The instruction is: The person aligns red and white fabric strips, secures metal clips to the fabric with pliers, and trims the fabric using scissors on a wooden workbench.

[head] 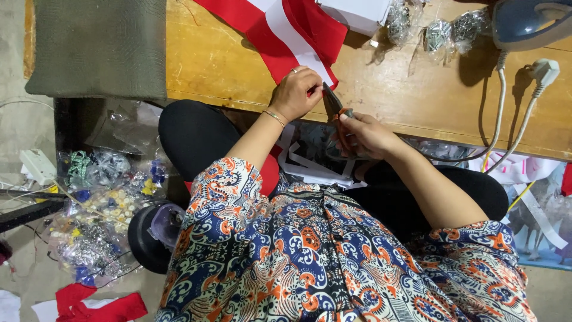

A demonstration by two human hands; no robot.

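From the head camera, a red and white cloth [286,36] is seen lying on a wooden table [220,65], its lower corner hanging at the table's near edge. That corner is pinched by the fingers of the left hand [296,92], which are curled together over the fabric. A pair of scissors [331,102] is held in the right hand [364,134], the fingers closed around the handles and the dark blades pointed up at the cloth just beside the left fingertips. Whether the blades are parted cannot be told.

A nick to the left fingers is judged the main risk, since the blades stand so close to them. A crooked cut could also follow if the cloth were pulled slack or slid over the table edge.

Room is tight. The hands work right at the table's front edge, above the lap. To the right, white cables [497,113] and a plug [543,70] trail from an iron [527,21] and could be caught by the right elbow. Behind the cloth sit a white box [354,13] and small plastic bags [438,33]. To the left a grey-green cushion [98,48] covers the table end, and the floor below is crowded with bags of beads [98,203].
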